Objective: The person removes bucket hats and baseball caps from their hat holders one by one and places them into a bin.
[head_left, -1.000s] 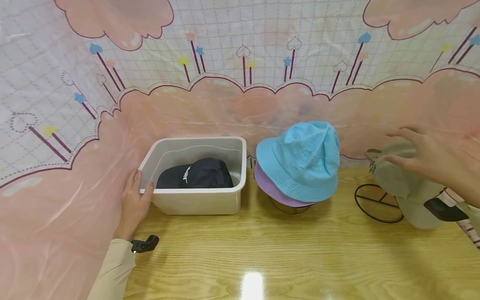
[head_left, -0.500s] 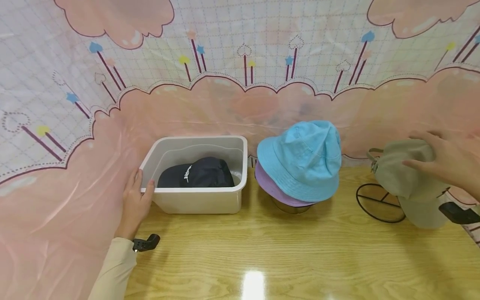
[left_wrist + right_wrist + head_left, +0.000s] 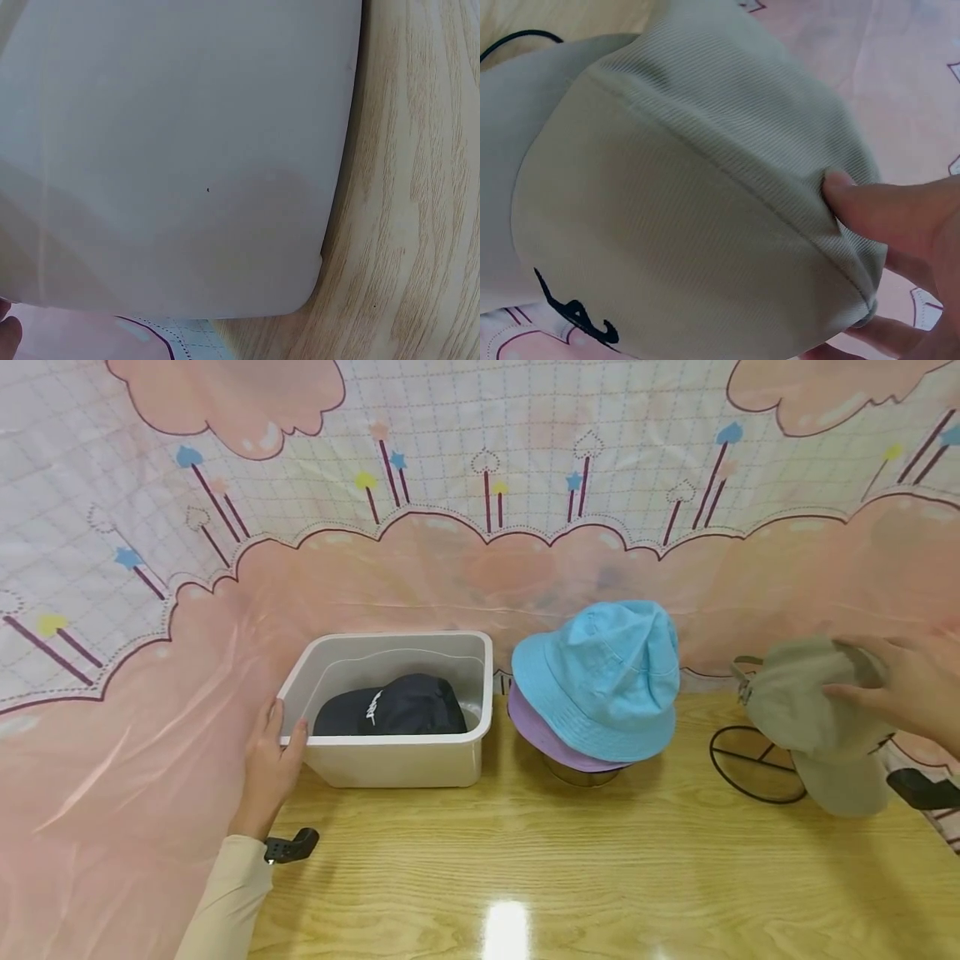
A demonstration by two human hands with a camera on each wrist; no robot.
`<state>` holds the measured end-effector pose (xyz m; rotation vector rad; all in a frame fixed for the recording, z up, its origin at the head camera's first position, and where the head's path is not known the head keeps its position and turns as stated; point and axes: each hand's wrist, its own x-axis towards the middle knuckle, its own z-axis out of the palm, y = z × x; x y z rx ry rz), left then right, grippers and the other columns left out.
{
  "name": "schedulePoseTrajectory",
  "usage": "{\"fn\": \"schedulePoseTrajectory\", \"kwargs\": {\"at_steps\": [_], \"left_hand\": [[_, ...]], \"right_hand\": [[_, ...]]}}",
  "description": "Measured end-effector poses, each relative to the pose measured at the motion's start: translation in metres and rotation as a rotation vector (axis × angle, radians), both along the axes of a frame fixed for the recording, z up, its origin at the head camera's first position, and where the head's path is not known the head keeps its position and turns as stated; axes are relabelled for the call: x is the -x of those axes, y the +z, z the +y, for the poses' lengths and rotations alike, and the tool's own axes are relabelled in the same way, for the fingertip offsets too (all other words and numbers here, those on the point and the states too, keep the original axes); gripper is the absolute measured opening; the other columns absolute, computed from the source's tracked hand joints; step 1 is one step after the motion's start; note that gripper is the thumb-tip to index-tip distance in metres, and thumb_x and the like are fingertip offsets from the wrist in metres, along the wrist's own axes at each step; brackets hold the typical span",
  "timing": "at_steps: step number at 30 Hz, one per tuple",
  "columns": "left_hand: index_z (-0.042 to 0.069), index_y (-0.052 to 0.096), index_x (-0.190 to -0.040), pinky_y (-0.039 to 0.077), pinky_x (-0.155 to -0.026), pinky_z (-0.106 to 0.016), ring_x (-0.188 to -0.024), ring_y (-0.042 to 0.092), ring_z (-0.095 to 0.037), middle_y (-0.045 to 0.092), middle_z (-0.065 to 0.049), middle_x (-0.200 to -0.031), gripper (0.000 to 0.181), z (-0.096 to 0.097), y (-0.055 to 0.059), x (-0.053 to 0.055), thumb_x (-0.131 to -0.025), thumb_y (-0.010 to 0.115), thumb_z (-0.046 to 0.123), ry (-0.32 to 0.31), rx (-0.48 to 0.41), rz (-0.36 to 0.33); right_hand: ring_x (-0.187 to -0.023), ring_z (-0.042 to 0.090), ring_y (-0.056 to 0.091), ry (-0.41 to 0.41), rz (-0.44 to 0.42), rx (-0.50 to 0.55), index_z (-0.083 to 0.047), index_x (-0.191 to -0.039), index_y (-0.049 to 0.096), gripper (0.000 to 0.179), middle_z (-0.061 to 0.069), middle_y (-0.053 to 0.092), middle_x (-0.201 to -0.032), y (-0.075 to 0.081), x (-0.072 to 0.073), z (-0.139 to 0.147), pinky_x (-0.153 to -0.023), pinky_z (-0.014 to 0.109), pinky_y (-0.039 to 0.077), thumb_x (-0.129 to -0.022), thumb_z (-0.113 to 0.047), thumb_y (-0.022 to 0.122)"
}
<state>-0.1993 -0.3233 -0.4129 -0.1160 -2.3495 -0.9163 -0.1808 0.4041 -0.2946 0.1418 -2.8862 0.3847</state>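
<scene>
On the left, my left hand (image 3: pixel 268 768) rests against the front left corner of a whitish plastic bin (image 3: pixel 397 763), fingers on its side and thumb near the front rim. Inside the bin lies a black baseball cap (image 3: pixel 405 708) with white lettering. My right hand (image 3: pixel 900 681) is at the far right, on a khaki baseball cap (image 3: pixel 806 702) that sits on a black wire stand (image 3: pixel 757 764). In the right wrist view, the thumb (image 3: pixel 900 210) presses the khaki cap's crown and the fingers lie on its other side, pinching the fabric.
A light blue bucket hat (image 3: pixel 600 681) sits over a purple hat (image 3: pixel 551 739) on a stand in the middle. The wooden table (image 3: pixel 585 868) meets a patterned pink-and-white cloth (image 3: pixel 450 577) at the back and left.
My right hand has come down and to the right onto the khaki cap, its thumb and fingers drawing closer together. My left hand stays at the bin.
</scene>
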Motion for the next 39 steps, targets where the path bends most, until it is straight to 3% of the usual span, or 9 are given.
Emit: {"fn": "schedulePoseTrajectory", "kwargs": {"at_steps": [9,16,22,24,29,31,33,36,39], "left_hand": [[-0.013,0.037,-0.138,0.023,-0.108,-0.053,-0.133,0.031,-0.044,0.033,-0.026,-0.145,0.058,0.000,-0.001,-0.001,-0.093,0.053,0.022,0.018,0.004,-0.001],[-0.014,0.038,-0.137,0.023,-0.109,-0.052,-0.132,0.031,-0.045,0.033,-0.027,-0.145,0.058,0.001,0.002,-0.002,-0.093,0.053,0.021,0.017,0.012,0.003],[-0.015,0.039,-0.136,0.024,-0.108,-0.053,-0.132,0.032,-0.045,0.034,-0.028,-0.144,0.058,0.002,0.002,-0.003,-0.092,0.054,0.020,0.021,0.015,0.010],[-0.014,0.038,-0.136,0.023,-0.109,-0.053,-0.132,0.031,-0.045,0.034,-0.027,-0.144,0.058,0.003,0.002,-0.003,-0.093,0.053,0.021,0.020,0.015,0.004],[-0.014,0.037,-0.137,0.023,-0.109,-0.052,-0.133,0.030,-0.044,0.033,-0.027,-0.145,0.059,0.005,0.001,0.000,-0.093,0.052,0.022,0.013,0.019,-0.004],[-0.015,0.037,-0.137,0.023,-0.109,-0.052,-0.133,0.030,-0.045,0.033,-0.027,-0.145,0.059,0.005,0.000,0.001,-0.093,0.052,0.022,0.012,0.020,-0.003],[-0.015,0.037,-0.136,0.022,-0.110,-0.051,-0.133,0.030,-0.045,0.033,-0.028,-0.145,0.059,0.006,0.000,0.001,-0.093,0.053,0.021,0.010,0.019,0.001],[-0.014,0.037,-0.137,0.022,-0.110,-0.051,-0.133,0.030,-0.044,0.032,-0.027,-0.145,0.058,0.006,-0.001,0.001,-0.093,0.053,0.020,0.010,0.015,-0.006],[-0.014,0.036,-0.138,0.022,-0.110,-0.051,-0.133,0.030,-0.044,0.032,-0.027,-0.146,0.058,0.006,-0.002,0.001,-0.093,0.052,0.020,0.012,0.013,-0.015]], "right_hand": [[-0.102,0.058,0.042,0.045,0.142,-0.005,0.009,-0.129,0.048,0.058,0.042,0.045,-0.122,-0.001,0.003,0.004,-0.087,0.070,0.031,-0.081,-0.010,0.074],[-0.089,0.060,0.047,-0.025,0.141,0.018,0.009,-0.127,0.049,0.053,0.043,0.045,-0.119,-0.001,0.002,0.004,-0.068,0.064,0.040,-0.082,-0.006,0.072],[-0.081,0.057,0.050,-0.098,0.170,0.043,0.013,-0.121,0.053,0.042,0.043,0.048,-0.111,-0.004,0.005,0.002,-0.046,0.040,0.040,-0.081,0.006,0.067],[-0.070,0.050,0.052,-0.108,0.199,0.075,0.014,-0.118,0.055,0.039,0.043,0.050,-0.109,-0.006,0.005,0.002,-0.044,0.032,0.036,-0.081,0.010,0.064],[-0.053,-0.002,0.045,-0.123,0.235,0.146,0.015,-0.116,0.056,0.035,0.042,0.052,-0.109,-0.005,0.003,0.006,-0.041,0.014,0.027,-0.082,0.013,0.061],[-0.057,-0.015,0.036,-0.137,0.198,0.179,0.015,-0.119,0.054,0.036,0.040,0.052,-0.112,-0.002,0.000,0.008,-0.042,0.014,0.029,-0.083,0.011,0.058],[-0.056,-0.015,0.037,-0.158,0.158,0.203,0.015,-0.121,0.052,0.037,0.040,0.051,-0.111,0.000,-0.002,0.008,-0.041,0.017,0.031,-0.085,0.009,0.055],[-0.050,-0.011,0.032,-0.201,0.164,0.239,-0.007,-0.130,0.057,0.045,0.000,0.065,-0.083,0.001,-0.003,0.010,-0.038,0.023,0.030,-0.087,0.006,0.052],[-0.039,-0.003,0.032,-0.233,0.265,0.276,-0.007,-0.118,0.066,0.034,-0.034,0.042,-0.060,-0.002,0.003,0.018,-0.035,0.020,0.027,-0.087,0.005,0.056]]}}
